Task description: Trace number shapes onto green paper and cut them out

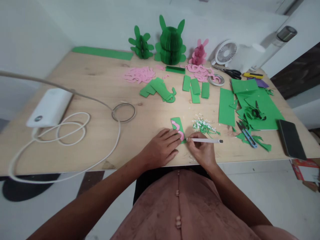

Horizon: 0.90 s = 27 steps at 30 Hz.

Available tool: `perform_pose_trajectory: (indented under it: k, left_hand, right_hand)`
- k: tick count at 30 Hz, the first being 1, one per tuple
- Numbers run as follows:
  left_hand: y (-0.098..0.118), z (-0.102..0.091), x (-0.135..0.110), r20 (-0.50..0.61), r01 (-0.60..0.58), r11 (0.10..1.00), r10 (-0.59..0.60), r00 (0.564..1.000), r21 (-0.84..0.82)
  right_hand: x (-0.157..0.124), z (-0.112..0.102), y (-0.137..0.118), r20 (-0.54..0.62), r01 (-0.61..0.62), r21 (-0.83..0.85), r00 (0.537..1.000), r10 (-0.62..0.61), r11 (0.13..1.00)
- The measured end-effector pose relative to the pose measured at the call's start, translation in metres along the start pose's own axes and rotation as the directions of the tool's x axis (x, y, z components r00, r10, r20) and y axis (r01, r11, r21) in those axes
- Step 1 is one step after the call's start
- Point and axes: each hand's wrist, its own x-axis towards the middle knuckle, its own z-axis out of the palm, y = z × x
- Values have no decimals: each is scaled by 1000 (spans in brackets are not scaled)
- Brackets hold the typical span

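My left hand [162,148] lies flat on the table edge with its fingers stretched out, pressing on a wavy pink paper cutout [175,125]. Under that cutout is a small green paper rectangle [177,120], partly hidden by my fingers. My right hand [203,151] is closed around a slim white pen [207,140] with a dark end. Its tip points left, at the right edge of the green and pink papers. Just beyond my right hand lies a heap of green and white paper shreds [203,126].
Several green rectangles [195,87] and pink cutouts [140,75] lie farther back. Paper rabbits [172,46] and a white fan [225,52] stand by the wall. Blue-handled snips [247,134] and a phone [291,138] are at right; a white power bank [50,107] with looping cable is at left.
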Motion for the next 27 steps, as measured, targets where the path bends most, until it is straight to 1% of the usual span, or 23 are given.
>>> perform_pose_trajectory:
  k: [4,10,17,20,27]
  left_hand:
    - [0,0,0,3,3,1000,-3,1000,-4]
    - [0,0,0,3,-6,1000,6,1000,0]
    - [0,0,0,2,0,1000,0,1000,-7]
    - [0,0,0,3,-1,1000,1,1000,-4]
    - [1,-2,1,3,1,1000,-1,1000,-3]
  right_hand:
    - [0,0,-1,-8,-6,11,1000,7,1000]
    - [-1,-1,-2,-19,-71,98,997,73,993]
    - [-1,0,0,15,-20,59,1000,19,998]
    - [-1,-1,-1,28,-23,44,999,22,999]
    - [0,-1,-5,17,-37,31,999,37,999]
